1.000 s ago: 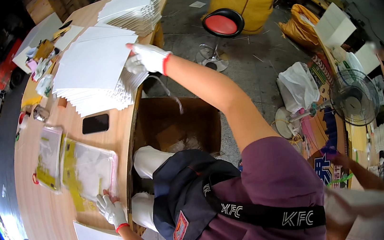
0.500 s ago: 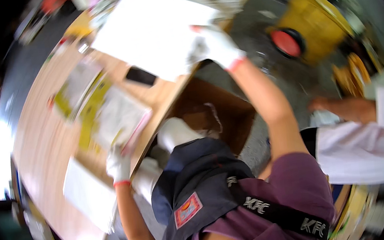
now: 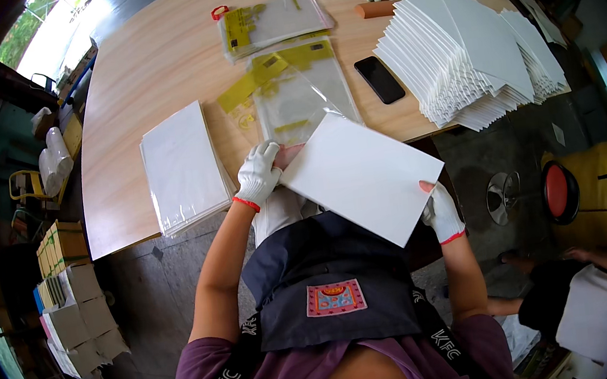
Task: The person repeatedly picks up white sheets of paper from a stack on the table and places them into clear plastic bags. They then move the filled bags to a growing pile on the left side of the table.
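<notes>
White board (image 3: 362,176) held flat over the lap, just near of the table (image 3: 151,57) edge. Left hand (image 3: 258,174), gloved, pinches its far-left corner; right hand (image 3: 440,210), gloved, grips the near-right corner, thumb on top. Both closed on the board.

Clear bag with yellow strip (image 3: 299,91) lies on the table just beyond the board, its mouth toward the person as far as can be told. A stack of filled bags (image 3: 183,162) sits to the left, a fanned pile of boards (image 3: 473,55) far right, a phone (image 3: 379,79) between.

Judgement: to bag it cleanly, keep the board level, lead with one corner into the mouth, then square it. Gloves may slip on the film, so pin the bag's lip before pushing.
</notes>
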Motion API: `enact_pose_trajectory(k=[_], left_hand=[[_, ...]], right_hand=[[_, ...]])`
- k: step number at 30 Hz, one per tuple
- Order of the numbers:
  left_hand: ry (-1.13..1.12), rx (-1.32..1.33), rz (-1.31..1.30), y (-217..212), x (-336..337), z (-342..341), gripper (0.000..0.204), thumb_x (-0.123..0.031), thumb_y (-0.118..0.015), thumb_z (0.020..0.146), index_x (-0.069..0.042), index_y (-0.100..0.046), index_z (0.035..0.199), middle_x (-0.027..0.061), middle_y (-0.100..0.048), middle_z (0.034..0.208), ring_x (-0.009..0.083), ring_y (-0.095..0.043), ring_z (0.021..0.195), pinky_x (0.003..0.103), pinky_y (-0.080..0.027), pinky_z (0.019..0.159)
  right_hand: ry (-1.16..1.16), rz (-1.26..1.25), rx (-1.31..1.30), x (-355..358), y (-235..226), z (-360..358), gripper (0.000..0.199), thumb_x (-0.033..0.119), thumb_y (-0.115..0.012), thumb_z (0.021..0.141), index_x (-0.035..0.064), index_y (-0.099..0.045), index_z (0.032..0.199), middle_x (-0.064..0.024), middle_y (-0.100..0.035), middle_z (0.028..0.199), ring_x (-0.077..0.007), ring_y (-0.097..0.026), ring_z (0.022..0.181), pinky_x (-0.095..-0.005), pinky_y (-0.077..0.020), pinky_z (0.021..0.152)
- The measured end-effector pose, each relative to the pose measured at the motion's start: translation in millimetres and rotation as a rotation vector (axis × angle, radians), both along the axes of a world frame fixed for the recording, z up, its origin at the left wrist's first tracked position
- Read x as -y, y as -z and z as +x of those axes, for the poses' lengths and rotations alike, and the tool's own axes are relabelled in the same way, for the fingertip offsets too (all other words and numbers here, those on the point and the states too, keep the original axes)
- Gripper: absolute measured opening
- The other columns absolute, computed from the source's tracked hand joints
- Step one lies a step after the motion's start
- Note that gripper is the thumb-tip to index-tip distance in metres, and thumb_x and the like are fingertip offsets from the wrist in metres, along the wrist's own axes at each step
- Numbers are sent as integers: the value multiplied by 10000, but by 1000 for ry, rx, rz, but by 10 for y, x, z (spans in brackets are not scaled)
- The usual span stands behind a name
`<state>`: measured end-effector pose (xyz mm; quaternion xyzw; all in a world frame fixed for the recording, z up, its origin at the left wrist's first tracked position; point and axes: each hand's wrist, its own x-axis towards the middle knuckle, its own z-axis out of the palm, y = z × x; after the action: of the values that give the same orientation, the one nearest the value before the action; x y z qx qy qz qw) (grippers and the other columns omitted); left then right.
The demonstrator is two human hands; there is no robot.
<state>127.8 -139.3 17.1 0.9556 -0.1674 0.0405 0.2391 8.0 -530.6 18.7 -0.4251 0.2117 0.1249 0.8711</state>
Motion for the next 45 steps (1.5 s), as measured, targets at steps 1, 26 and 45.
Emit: enact_pose_trajectory(k=[1,26,45], left_hand=[[-11,6,5,0,0,12,319,-74,-599,709,-140,-603,1021,48,-592,1076,310,-553,1036,426,-491,806],[-301,-280,-1980,149,1166,-329,418,-19,-559,848,-132,-530,1249,80,-583,1170,236,-630,913,318,-534,754],[-373,-953,-1747,973,987,-967,184,-123,-527,916,-50,-562,1081,48,-616,941,189,-613,841,325,-520,752]], right_hand=[[68,4,2,-18,23,-10,442,141,-572,858,-16,-471,1259,-143,-609,1137,-248,-637,990,-355,-548,809],[77,-4,77,-767,-378,-325,188,229,-539,931,44,-573,944,-20,-600,737,-97,-535,541,-220,-381,444],[-94,345,-63,-1568,439,139,361,198,-431,981,0,-450,1282,-161,-612,1051,-260,-638,878,-370,-555,788]])
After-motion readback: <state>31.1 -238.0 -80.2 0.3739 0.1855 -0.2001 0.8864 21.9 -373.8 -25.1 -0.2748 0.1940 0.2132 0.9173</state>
